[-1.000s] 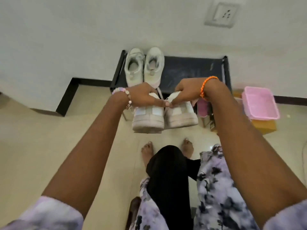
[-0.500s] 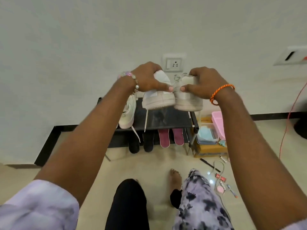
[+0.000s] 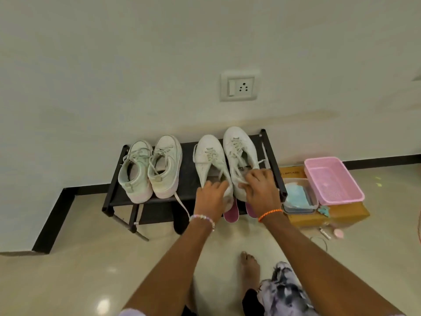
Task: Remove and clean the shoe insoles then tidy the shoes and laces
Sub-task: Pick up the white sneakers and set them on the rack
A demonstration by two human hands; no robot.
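**Two pairs of shoes on rack top; both hands at the heels of the right-hand pair**

Rack: a black shoe rack (image 3: 271, 160) stands against the wall. Its top shelf carries four white shoes, toes to the wall. The left pair (image 3: 150, 169) stands side by side, the two shoes touching, with one lace (image 3: 182, 205) hanging over the front edge. The right pair (image 3: 225, 160) stands just beside it.

Hands: the left hand (image 3: 210, 198) rests on the heel of the pair's left shoe, fingers spread and laid over the collar. The right hand (image 3: 260, 190) is at the heel of the pair's right shoe, fingers bent over the opening; whether they pinch a lace or only press on it cannot be told.

Lower shelf: two pink insoles (image 3: 231, 212) show below the front edge, partly hidden by the hands.

Containers: to the right of the rack, a cardboard box (image 3: 341, 216) sits on the floor. On it stand a pink plastic basket (image 3: 333, 181), apparently holding nothing, and a clear tub (image 3: 298, 197) containing light blue material, unidentified. Small items lie on the floor by the box, too small to tell.
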